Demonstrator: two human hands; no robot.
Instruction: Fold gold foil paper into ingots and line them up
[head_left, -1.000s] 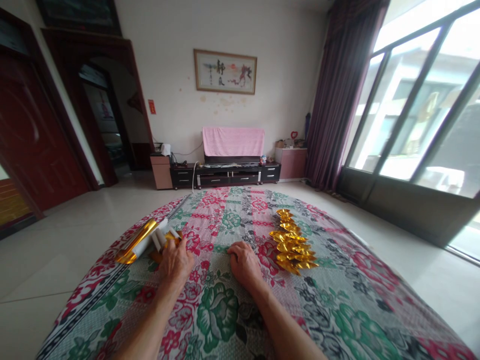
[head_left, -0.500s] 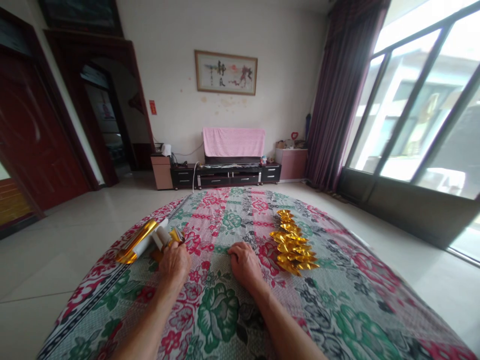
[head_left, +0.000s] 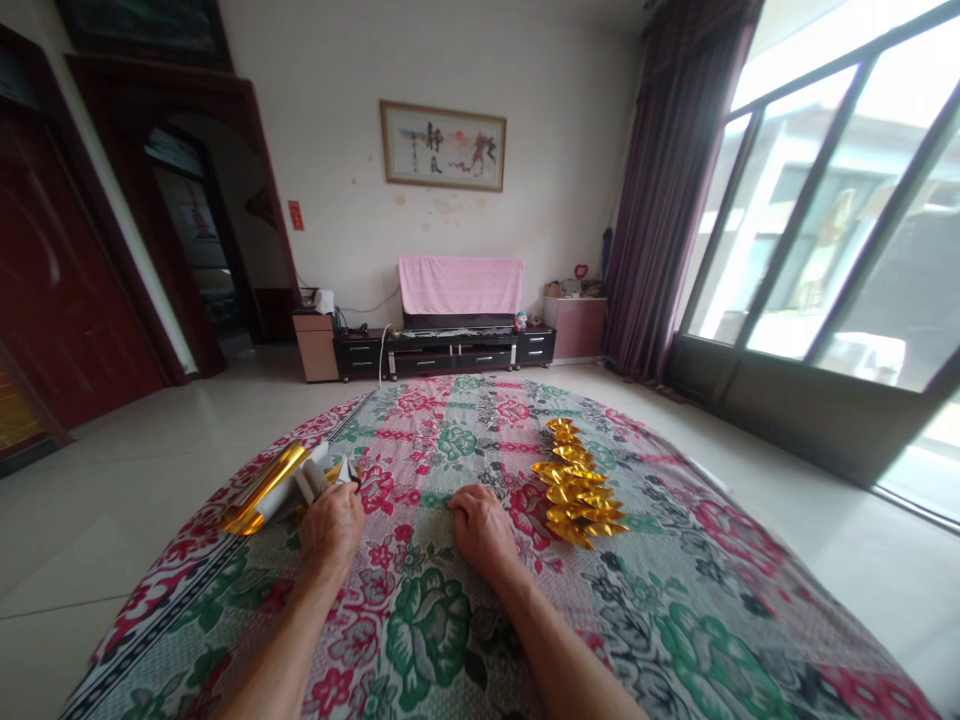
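Left hand [head_left: 330,530]: fingers curled in by a pale, pointed scrap [head_left: 344,470]; tips hidden behind the knuckles, so cannot tell whether they pinch it. Right hand [head_left: 484,528]: fingers bent, close together, on the floral cloth [head_left: 427,620]; anything under them is hidden. Gold roll [head_left: 265,487] and pale tubes [head_left: 308,482] lie just left of left hand. Right of right hand, gold pieces [head_left: 576,482] overlap in a row. Farther off, pink towel [head_left: 461,284].
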